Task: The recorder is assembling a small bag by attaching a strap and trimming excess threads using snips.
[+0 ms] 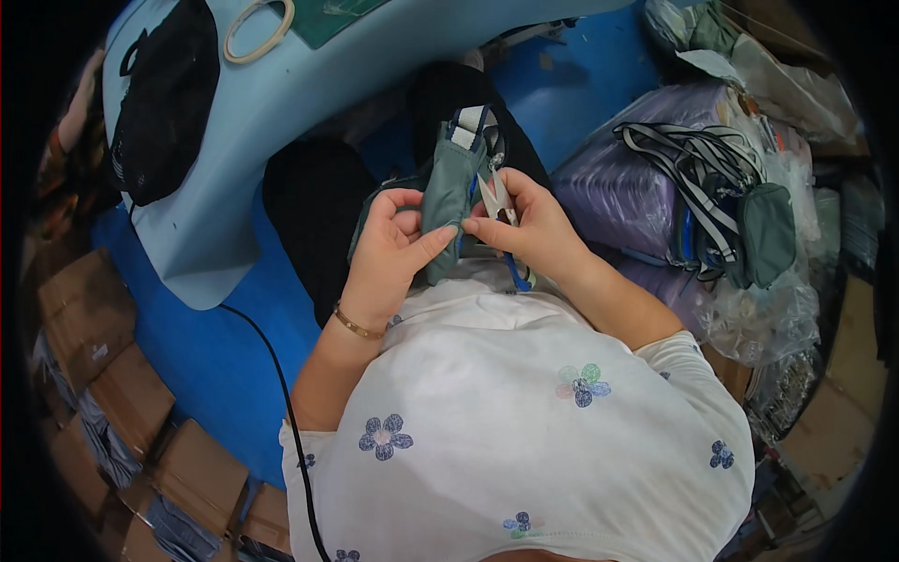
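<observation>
A grey-green fabric pouch [448, 187] with a white-and-navy webbing loop [469, 126] at its far end is held over my lap. My left hand [393, 234] grips its left side, thumb pressed on the fabric. Closed around a pair of small metal scissors [499, 201], my right hand [526, 225] has its thumb tip at the pouch's right edge. The scissor blades point away from me, beside the pouch. Whether the blue piece below my right hand belongs to the scissors or the pouch, I cannot tell.
To the left curves a light blue table [281, 122] with a black bag [169, 103] and a tape roll [259, 33]. Another green pouch [766, 234] with striped straps lies on plastic-wrapped purple packs [623, 178] at right. Cardboard boxes [197, 473] line the lower left; a black cable [272, 361] hangs nearby.
</observation>
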Tool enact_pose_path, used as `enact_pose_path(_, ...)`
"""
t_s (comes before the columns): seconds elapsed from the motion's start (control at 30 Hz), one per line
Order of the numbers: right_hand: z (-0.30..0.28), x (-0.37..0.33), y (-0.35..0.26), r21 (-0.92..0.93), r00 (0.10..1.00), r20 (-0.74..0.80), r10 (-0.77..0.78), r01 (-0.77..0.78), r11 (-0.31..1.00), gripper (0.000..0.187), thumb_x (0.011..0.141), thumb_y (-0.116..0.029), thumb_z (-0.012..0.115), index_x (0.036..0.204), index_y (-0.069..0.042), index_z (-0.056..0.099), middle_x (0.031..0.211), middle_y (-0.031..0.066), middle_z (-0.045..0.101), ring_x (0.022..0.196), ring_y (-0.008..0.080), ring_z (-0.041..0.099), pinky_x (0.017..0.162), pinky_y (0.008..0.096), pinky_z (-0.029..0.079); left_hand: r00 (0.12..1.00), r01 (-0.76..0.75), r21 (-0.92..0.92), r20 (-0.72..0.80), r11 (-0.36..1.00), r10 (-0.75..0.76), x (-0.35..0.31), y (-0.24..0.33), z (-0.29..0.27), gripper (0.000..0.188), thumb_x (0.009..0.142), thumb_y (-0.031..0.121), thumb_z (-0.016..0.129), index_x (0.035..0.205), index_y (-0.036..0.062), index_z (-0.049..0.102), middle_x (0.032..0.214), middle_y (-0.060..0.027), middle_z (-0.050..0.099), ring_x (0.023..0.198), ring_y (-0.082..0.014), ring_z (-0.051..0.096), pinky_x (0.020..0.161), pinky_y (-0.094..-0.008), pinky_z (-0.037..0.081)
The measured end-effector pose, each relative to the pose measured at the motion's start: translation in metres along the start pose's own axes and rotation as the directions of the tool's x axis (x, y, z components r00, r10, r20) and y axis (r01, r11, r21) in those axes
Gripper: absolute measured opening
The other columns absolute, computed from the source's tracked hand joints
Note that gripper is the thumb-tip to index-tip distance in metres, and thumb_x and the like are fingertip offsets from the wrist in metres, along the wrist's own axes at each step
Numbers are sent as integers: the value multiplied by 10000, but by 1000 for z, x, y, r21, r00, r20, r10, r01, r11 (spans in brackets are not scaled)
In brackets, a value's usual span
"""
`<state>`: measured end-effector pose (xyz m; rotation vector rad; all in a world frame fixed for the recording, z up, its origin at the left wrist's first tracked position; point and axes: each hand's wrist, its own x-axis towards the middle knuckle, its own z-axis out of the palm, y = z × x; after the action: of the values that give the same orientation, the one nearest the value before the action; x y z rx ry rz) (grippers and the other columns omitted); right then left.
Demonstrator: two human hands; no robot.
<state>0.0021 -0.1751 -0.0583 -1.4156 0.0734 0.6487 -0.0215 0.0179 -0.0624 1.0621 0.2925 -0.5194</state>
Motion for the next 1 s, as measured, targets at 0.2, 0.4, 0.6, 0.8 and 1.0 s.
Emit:
enact_pose_path(0.2, -11, -6, 15, -207, 989, 38, -146, 151, 967, 242, 783, -97, 721, 874, -79, 497, 794, -4, 572, 624, 38, 497, 527, 191, 390, 997, 74, 14, 14, 997, -74, -1, -4, 5, 396, 823, -23, 623, 1145, -10, 394, 1046, -128, 598, 949, -141, 588, 838, -249, 483)
enact_pose_path(0.4, -23, -19, 7, -176, 997, 73, 20, -7, 984, 196, 845, -140, 679, 908, -67, 508, 786, 6, 581, 650, 42, 518, 561, 182, 394, 992, 129, -77, 13, 989, -129, -3, -7, 11, 400, 810, -46, 608, 1146, -18, 392, 1033, -116, 586, 945, -136, 572, 844, -253, 468)
enact_pose_path(0.6, -28, -40, 0, -156, 980, 181, 77, -49, 987, 183, 934, -220, 559, 979, -45, 536, 764, 14, 624, 691, 45, 553, 598, 196, 408, 993, 121, -44, -14, 992, -121, -7, -9, 19, 364, 821, -59, 566, 1144, 6, 410, 1049, -102, 595, 960, -133, 571, 872, -253, 447)
enact_pose_path(0.8, -24, -52, -13, -160, 933, 277, 231, -192, 968, 186, 932, -196, 549, 953, -12, 572, 674, -2, 636, 620, 35, 512, 549, 212, 390, 998, 62, 33, -15, 998, -62, -9, -13, 29, 393, 811, -56, 604, 1129, -4, 379, 955, -89, 597, 870, -117, 579, 773, -230, 471)
enact_pose_path(1.0, -22, -52, -16, -254, 935, 236, 265, -204, 946, 192, 922, -198, 558, 908, -8, 582, 653, 7, 640, 594, 41, 511, 540, 215, 391, 999, 29, 95, 13, 995, -30, -9, -17, 29, 389, 813, -55, 607, 1117, 2, 371, 929, -88, 596, 846, -106, 577, 745, -222, 466)
